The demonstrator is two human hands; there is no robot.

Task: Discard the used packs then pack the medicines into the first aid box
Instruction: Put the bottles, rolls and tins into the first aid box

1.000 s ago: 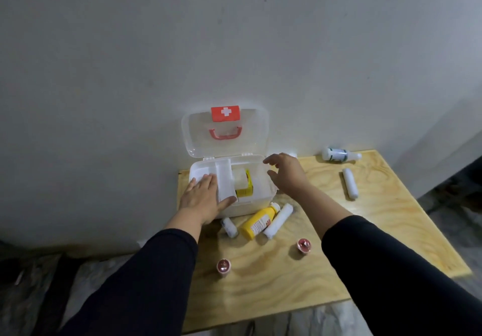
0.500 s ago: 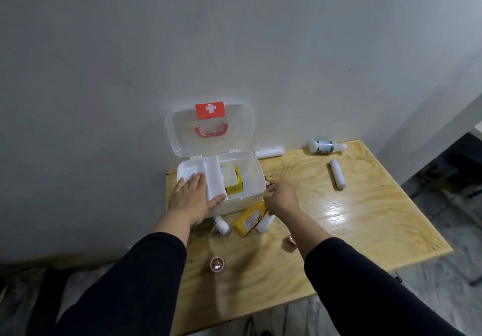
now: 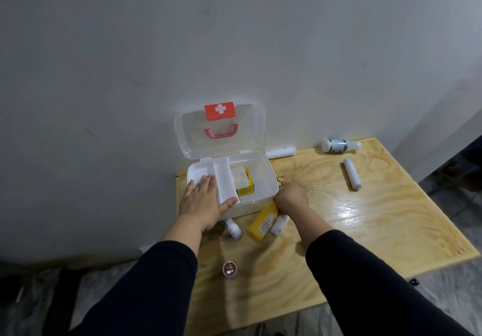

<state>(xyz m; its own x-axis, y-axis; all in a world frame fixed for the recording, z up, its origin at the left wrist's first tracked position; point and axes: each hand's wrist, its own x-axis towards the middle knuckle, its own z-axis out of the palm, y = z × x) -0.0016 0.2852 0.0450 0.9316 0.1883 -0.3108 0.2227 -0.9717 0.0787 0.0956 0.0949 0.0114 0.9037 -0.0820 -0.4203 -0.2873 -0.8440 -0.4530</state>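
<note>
Your left hand (image 3: 202,201) lay flat and open across the first aid box (image 3: 260,179), while your right hand (image 3: 292,200) curled at the top of the yellow bottle (image 3: 262,222) lying before it; whether you gripped it could not be told. The bottle looked light, rigid and smooth, best taken around its body.

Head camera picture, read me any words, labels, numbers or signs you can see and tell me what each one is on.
White cross sign, no words: on the red latch of the first aid box lid.
Yellow bottle: white label with red and dark print, too blurred to read.
Yellow carton inside the box: print too small to read.
White bottle by the wall: green and white label, unreadable.
Small white bottle near the left hand: dark print, unreadable.
</note>
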